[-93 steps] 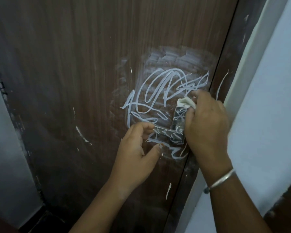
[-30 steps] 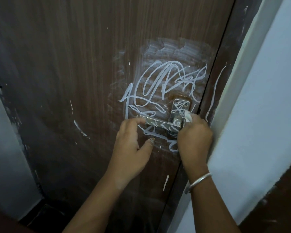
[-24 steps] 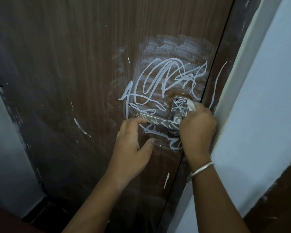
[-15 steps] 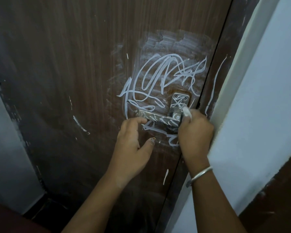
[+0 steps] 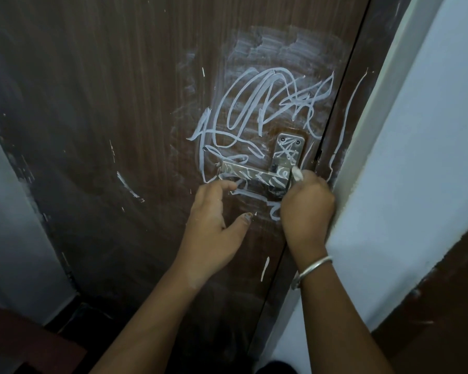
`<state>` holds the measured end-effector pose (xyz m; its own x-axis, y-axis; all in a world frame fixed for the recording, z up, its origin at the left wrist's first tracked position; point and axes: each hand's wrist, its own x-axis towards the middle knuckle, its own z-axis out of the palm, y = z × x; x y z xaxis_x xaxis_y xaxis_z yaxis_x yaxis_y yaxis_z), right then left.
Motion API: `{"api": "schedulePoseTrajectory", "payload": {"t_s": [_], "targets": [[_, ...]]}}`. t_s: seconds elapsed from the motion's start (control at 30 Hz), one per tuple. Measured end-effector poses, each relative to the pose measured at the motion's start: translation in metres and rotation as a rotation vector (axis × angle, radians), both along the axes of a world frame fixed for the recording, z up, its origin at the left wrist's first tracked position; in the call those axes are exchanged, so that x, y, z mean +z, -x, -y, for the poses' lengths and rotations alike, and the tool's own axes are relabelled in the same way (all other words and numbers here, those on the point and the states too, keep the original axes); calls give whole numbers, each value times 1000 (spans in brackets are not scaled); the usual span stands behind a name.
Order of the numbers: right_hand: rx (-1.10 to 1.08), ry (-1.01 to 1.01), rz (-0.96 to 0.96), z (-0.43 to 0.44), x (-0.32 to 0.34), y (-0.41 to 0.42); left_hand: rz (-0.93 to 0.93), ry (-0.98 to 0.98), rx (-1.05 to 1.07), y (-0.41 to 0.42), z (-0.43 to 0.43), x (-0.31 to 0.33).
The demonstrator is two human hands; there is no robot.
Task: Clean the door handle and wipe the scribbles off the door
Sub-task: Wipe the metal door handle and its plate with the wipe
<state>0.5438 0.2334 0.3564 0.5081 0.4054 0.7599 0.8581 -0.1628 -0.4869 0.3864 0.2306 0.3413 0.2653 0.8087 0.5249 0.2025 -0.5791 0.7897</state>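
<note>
Most of your view is the brown door [image 5: 119,130], its white scribbles [image 5: 260,112] looping above and around the metal lever handle [image 5: 254,175]. Your right hand [image 5: 307,209] is clenched on a white cloth [image 5: 297,174] at the handle's pivot. Your left hand [image 5: 214,225], fingers [image 5: 222,188] loosely spread, touches the lever's underside.

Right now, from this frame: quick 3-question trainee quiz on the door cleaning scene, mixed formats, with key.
1. True or false: the scribbles are fully wiped off the door.
2. Which of the hands holds the white cloth? A) left hand B) right hand
3. Fill in: the door handle lever points toward the person's ____.

Key: 1 false; 2 B; 3 left.
</note>
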Motion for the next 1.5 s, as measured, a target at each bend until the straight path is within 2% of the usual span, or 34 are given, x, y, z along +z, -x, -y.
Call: {"api": "schedulePoseTrajectory", "payload": {"t_s": [0.17, 0.33, 0.4, 0.5, 0.57, 0.67, 0.83, 1.13, 1.23, 1.33, 1.43, 1.5], "targets": [[17, -19, -41, 1, -11, 3, 20, 16, 5, 0, -1, -2], [145, -53, -315, 8, -37, 7, -1, 49, 6, -2, -1, -6], [193, -92, -575, 3, -38, 8, 0, 56, -9, -1, -1, -8], [354, -365, -1252, -5, -32, 17, 29, 73, -16, 3, -2, -9], [425, -526, -1548, -7, -29, 23, 26, 75, -4, 5, -3, -10], [493, -662, -1724, -10, -24, 32, 28, 79, 2, 5, -3, -12], [580, -670, -1934, -20, -13, 50, 32, 62, 18, 3, -4, -12], [664, -625, -2012, -17, -22, 37, 33, 103, 50, 11, -8, -17], [774, -560, -1974, -23, -14, 49, 9, 81, 26, 7, -5, -14], [777, -574, -1844, -25, -4, 50, -39, 35, 65, 7, -4, -13], [677, -389, -1550, -18, -14, 58, -27, -12, 129, 7, -4, -8], [640, -338, -1396, -11, -30, 67, 1, -2, 127, 2, -3, -5]]}}
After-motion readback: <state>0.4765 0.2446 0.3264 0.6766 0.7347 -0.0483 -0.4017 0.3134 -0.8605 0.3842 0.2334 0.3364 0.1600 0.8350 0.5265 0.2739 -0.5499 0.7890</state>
